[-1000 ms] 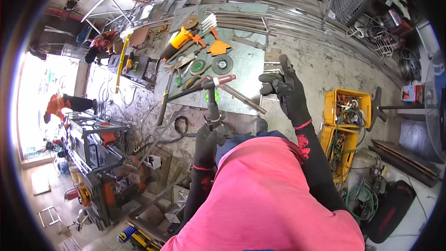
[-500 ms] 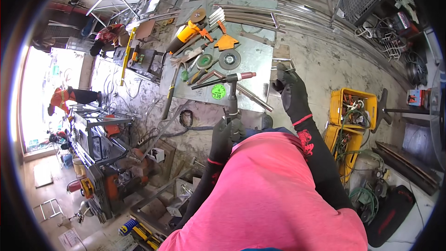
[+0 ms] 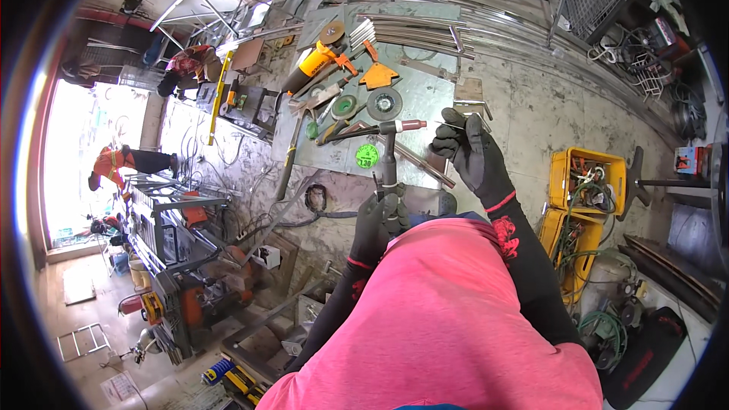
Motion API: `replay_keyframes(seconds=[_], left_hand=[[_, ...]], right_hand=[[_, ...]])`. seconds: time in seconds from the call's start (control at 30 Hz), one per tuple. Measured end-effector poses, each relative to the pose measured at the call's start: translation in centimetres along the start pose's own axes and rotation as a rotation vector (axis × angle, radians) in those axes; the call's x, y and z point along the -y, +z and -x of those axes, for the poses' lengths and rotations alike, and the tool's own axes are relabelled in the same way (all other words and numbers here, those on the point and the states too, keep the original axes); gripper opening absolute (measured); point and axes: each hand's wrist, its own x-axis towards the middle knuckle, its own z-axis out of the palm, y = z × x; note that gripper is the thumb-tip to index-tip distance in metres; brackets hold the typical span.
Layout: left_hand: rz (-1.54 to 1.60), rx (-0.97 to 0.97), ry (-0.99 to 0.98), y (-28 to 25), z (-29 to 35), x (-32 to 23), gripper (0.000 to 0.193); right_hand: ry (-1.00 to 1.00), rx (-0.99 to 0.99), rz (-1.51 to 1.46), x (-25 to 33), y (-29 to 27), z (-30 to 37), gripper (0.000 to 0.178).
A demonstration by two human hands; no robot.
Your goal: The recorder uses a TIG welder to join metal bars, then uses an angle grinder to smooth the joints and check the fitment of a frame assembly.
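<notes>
My gloved left hand (image 3: 380, 222) is closed around the handle of a TIG welding torch (image 3: 389, 161), held upright over the metal-topped work surface (image 3: 425, 91). The torch head lies crosswise, its reddish-brown nozzle facing right and its black back end left. Between the fingertips of my gloved right hand (image 3: 478, 158) is a thin metal rod (image 3: 449, 124), pinched and pointing left. Its left end is at the nozzle's mouth or very close; I cannot tell whether it is inside. A round green sticker (image 3: 367, 156) shows on the sheet left of the torch handle.
Beyond the torch lie an orange angle grinder (image 3: 313, 65), a grey disc (image 3: 384, 104), an orange arrow-shaped magnet (image 3: 378, 74), a hammer (image 3: 285, 171) and several metal tubes (image 3: 414, 30). Yellow crates (image 3: 560, 182) stand at right. Two other people (image 3: 114, 167) are at far left.
My right hand has moved left with the thin rod, bringing it up to the torch nozzle. The left hand still holds the torch, and the whole view has shifted slightly.
</notes>
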Motion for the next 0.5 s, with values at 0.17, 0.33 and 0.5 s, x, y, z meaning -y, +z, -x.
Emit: replay_keyframes(seconds=[0.17,0.33,0.5], left_hand=[[0.327,-0.030,-0.164,0.3,-0.2,-0.2,0.040],[0.260,0.000,-0.117,0.4,-0.1,-0.5,0.041],[0.271,0.041,-0.147,0.4,-0.2,-0.5,0.042]], right_hand=[[0.002,-0.039,0.062,0.5,0.7,0.1,0.066],[0.015,-0.012,0.039,0.6,0.1,0.0,0.066],[0.032,0.019,0.069,0.7,0.2,0.2,0.066]])
